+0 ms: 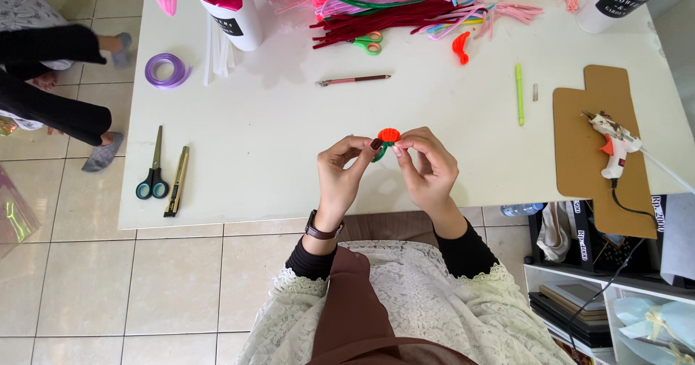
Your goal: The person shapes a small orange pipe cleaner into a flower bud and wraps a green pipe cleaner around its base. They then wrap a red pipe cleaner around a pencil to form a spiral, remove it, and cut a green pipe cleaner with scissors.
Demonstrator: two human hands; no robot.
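A small orange coiled pipe-cleaner piece (389,135) with a green stem curling below it is held between both hands above the white table (253,169). My left hand (345,169) pinches it from the left with thumb and forefinger. From the right, my right hand (427,164) grips it with its fingertips. A watch sits on my left wrist.
A heap of coloured pipe cleaners (391,6) and green-handled scissors (368,43) lie at the far edge. Teal scissors (153,169) and a cutter (177,180) rest at left, purple ribbon (165,70) beyond. A glue gun (612,142) sits on cardboard at right. A person's legs (51,82) are at far left.
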